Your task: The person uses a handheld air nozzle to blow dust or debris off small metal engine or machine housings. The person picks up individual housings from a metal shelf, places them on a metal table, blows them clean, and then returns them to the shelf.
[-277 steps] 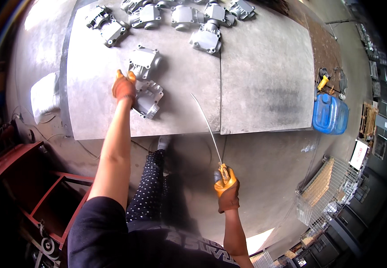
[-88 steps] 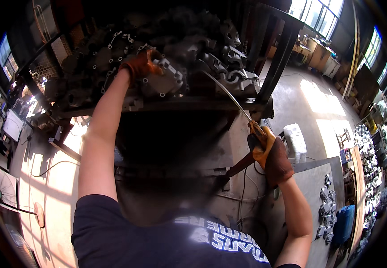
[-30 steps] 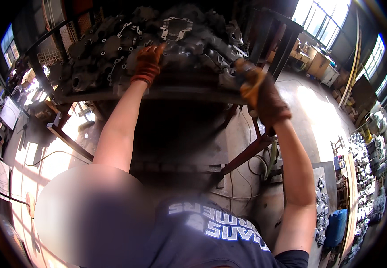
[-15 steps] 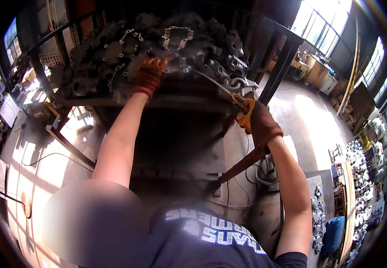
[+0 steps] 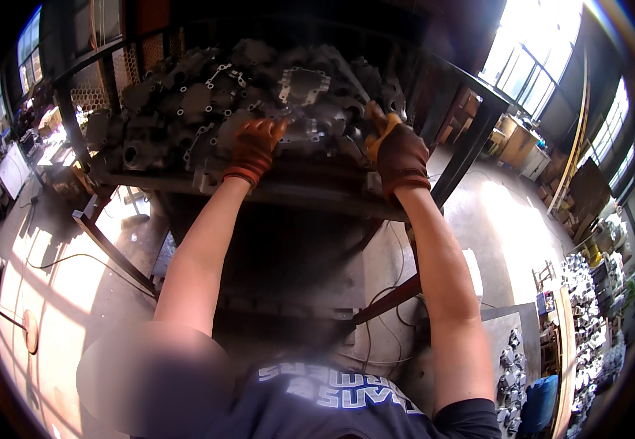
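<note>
My left hand (image 5: 254,150), in an orange-brown work glove, has its fingers curled at the left edge of a grey metal casting (image 5: 307,130) at the front of a pile. My right hand (image 5: 399,152), in a brown and yellow glove, is closed round the lower end of a long thin metal rod (image 5: 348,74). From that fist the rod slants up and left over the pile; its gripped end is hidden. Behind the held casting lies another casting (image 5: 304,86) with a bright flat rim. Blur hides exactly how my left fingers meet the part.
Dark metal castings (image 5: 145,143) heap up inside a steel-framed rack (image 5: 471,143) with a front rail. A slanted leg brace (image 5: 387,298) stands below. Cables lie on the floor. At the right are a blue container (image 5: 539,404) and many small silvery parts (image 5: 588,329).
My right hand has moved up and left, closer to the pile. The rod has swung from pointing at the casting to a steeper slant beyond it. My left hand stays at the casting.
</note>
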A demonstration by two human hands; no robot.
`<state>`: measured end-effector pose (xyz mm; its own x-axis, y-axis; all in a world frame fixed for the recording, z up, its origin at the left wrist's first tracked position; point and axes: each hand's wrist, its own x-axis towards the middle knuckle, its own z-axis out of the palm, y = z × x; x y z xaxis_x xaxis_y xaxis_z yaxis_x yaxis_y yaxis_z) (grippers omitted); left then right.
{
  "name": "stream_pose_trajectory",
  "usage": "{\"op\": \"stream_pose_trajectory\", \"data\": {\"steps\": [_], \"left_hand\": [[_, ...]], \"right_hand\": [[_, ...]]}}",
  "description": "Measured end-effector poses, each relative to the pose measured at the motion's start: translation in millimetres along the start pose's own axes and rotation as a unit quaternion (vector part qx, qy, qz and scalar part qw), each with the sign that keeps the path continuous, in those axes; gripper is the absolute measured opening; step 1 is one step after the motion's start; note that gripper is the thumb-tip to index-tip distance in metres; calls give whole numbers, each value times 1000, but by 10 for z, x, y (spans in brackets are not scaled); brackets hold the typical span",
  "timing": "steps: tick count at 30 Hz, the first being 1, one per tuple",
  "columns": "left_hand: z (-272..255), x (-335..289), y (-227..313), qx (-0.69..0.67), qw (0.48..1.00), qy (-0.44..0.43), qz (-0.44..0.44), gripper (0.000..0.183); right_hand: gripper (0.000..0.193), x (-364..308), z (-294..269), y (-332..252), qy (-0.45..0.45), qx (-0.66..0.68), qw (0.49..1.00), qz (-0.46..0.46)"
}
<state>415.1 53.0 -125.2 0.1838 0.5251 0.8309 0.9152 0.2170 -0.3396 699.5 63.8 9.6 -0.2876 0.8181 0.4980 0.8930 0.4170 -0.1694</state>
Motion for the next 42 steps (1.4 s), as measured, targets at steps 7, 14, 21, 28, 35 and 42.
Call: {"op": "stream_pose_trajectory", "data": {"steps": [7, 14, 21, 28, 35, 42], "left_hand": [[40, 2, -92, -6, 1000, 19, 1, 34], [139, 70, 140, -143, 985, -94, -33, 35], [-3, 54, -5, -62, 971, -224, -60, 50], [-39, 91, 92, -30, 991, -95, -87, 46], [-75, -11, -32, -158, 984, -79, -36, 17], [-82, 68, -6, -68, 997, 39, -1, 45]], "right_hand": [[40, 185, 199, -5, -11, 22, 999, 25], [52, 159, 412, 349, -88, -5, 986, -142], [54, 47, 489, 562, -14, 160, 975, -156], [45, -319, 204, 1134, -287, 644, 709, -20], [49, -761, -199, 684, -198, 330, 903, -191], [39, -629, -509, 546, -98, 151, 980, -85]]}}
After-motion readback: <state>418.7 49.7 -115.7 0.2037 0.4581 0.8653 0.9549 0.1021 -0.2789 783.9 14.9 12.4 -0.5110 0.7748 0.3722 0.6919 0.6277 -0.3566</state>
